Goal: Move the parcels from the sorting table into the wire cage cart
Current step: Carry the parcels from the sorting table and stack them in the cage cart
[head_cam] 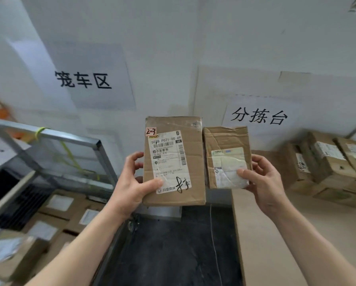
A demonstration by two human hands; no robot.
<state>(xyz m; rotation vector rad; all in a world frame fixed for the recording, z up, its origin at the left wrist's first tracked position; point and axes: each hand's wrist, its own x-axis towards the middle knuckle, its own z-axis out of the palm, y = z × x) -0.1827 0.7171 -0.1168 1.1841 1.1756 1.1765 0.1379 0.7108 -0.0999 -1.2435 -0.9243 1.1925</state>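
Far left: wire cage cart (pixel 69 137), loaded boxes (pixel 57 205) lying inside. Left hand (pixel 129 188) clamped on larger labelled parcel (pixel 191 162), thumb across its front, held upright in mid-air. Just beside it, smaller crumpled parcel (pixel 224 139), pinched by right hand (pixel 266 182). Far right: stacked boxes (pixel 328 159) on sorting table (pixel 286 234).

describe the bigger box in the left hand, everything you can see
The bigger box is a flat brown cardboard parcel, held upright by the left hand, thumb on its front. It bears a white shipping label with barcodes, a black scrawl and a small tag marked 2-3. Clear tape crosses its creased top. The smaller parcel sits just beside it.
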